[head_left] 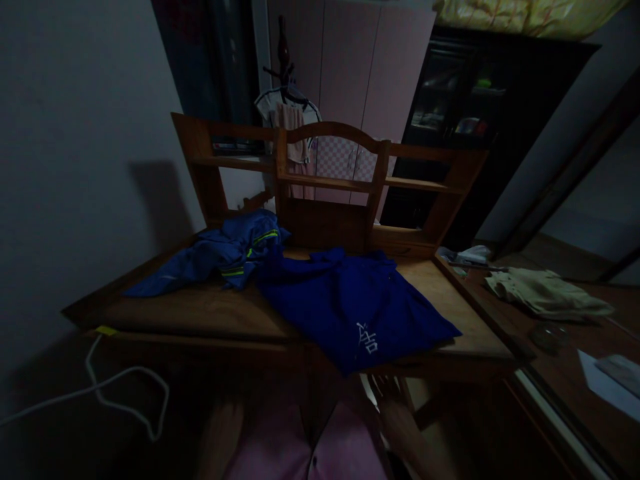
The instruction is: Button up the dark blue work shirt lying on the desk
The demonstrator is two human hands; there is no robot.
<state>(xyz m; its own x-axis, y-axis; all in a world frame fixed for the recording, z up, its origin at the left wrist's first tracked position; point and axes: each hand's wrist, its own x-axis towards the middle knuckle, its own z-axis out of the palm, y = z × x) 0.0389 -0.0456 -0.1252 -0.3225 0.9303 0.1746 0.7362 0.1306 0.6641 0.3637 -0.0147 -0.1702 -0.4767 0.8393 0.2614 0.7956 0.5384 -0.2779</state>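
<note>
A dark blue shirt (350, 303) with white characters lies spread flat on the wooden desk (200, 313), its hem hanging over the front edge. A second blue garment (225, 257) with yellow-green stripes lies crumpled at the desk's back left. My right hand (395, 410) is low, just under the desk's front edge below the shirt's hem. Its fingers look stretched out and hold nothing. My left hand (223, 427) is low at the bottom left in deep shadow, apart from the clothes, and its fingers do not show.
A wooden shelf unit (330, 180) stands at the back of the desk. A white cable (125, 390) hangs at the left front. To the right, a lower surface holds a beige garment (545, 293) and papers (607, 383). Pink wardrobe doors and a dark cabinet stand behind.
</note>
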